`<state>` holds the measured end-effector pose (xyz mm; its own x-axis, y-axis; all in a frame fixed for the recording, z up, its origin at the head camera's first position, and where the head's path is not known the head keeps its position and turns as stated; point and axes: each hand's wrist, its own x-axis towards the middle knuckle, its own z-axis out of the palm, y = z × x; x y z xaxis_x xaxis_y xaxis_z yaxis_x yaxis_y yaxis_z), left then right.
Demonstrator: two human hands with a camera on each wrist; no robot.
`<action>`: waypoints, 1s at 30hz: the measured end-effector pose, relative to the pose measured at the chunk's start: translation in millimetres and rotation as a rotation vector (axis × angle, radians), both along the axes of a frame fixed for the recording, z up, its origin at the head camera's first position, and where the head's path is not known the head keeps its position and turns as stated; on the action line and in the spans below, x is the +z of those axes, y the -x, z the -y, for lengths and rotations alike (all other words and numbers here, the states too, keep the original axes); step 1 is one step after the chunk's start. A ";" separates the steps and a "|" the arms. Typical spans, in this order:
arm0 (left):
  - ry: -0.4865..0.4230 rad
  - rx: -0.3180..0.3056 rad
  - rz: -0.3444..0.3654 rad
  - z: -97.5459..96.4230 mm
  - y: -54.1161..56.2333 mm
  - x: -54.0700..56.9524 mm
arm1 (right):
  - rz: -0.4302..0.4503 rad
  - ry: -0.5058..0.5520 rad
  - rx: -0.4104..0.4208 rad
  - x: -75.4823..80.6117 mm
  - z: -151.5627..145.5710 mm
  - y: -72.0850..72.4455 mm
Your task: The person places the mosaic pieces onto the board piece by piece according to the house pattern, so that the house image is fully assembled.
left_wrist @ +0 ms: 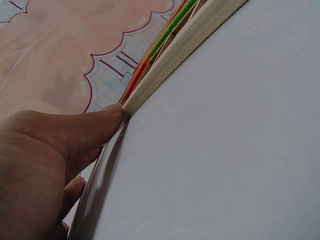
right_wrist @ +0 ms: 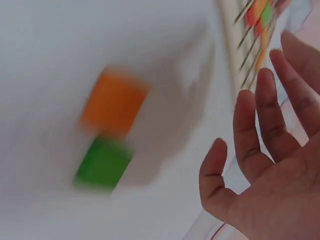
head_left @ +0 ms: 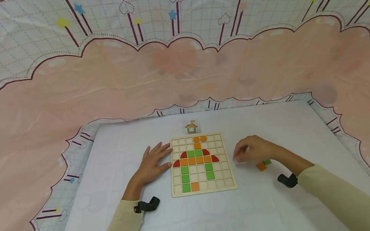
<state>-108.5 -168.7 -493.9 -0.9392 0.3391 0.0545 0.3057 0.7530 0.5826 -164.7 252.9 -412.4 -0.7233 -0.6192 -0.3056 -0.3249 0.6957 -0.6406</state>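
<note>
A wooden grid board [head_left: 225,173] lies on the white table, with green, orange and red tiles forming a pattern on it. My left hand [head_left: 151,165] rests at the board's left edge, fingers spread. In the left wrist view its thumb [left_wrist: 100,125] touches the wooden side of the board. To the right of the board, my right hand [head_left: 254,149] hovers with loosely bent fingers, and nothing shows in its grasp. Just beyond its wrist an orange square tile [head_left: 261,166] and a green tile [head_left: 267,162] lie together; both look blurred in the right wrist view.
Behind the board lies a small picture card [head_left: 192,127] showing a coloured pattern on a grid. A pink and white patterned cloth [head_left: 186,78] hangs behind the table [head_left: 126,140]. Each wrist wears a black camera mount.
</note>
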 end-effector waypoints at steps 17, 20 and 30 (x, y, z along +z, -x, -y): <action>-0.010 0.001 -0.007 -0.4 -0.3 0.0 | -0.011 -0.176 -0.019 -18.2 -70.5 -1.9; -0.015 -0.001 -0.015 -0.5 -0.2 -0.8 | -0.033 -0.162 -0.016 -20.8 -71.5 -3.7; -0.005 0.004 0.009 -0.3 -0.2 0.2 | -0.051 -0.138 -0.012 -22.6 -72.2 -1.4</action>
<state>-108.3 -168.5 -493.7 -0.9410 0.3349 0.0482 0.2975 0.7511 0.5894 -163.3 325.1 -435.0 -0.7473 -0.5645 -0.3504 -0.3452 0.7805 -0.5212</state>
